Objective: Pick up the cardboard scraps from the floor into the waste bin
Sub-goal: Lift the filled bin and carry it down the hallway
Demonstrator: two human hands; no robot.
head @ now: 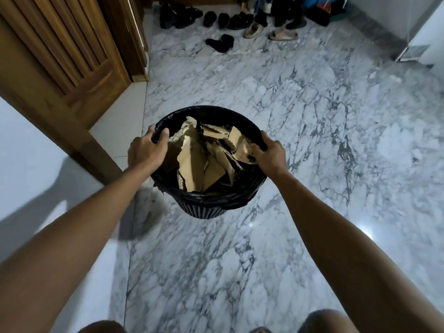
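**Both hands on the rim, scraps already inside**

My left hand (146, 150) has its fingers (165, 133) curled over the rim of the waste bin (209, 207), thumb outside, pinching the edge and the black liner (217, 197) folded over it. My right hand (270, 153) grips the opposite side of the rim the same way, fingers hooked inward over the edge.

Between my two hands, just inside my fingertips, lie the cardboard scraps (192, 164), a loose heap of torn brown pieces reaching nearly to the rim. They look light and stiff with ragged edges, so I judge the bin should weigh little; the rim is the sound place to hold, though the liner under my fingers may slide on the plastic.

Beyond the bin the marble floor (312, 104) shows no scraps that I can see. Farther off are shoes (217, 19) by the wall and a wooden door (72, 56) to my left.
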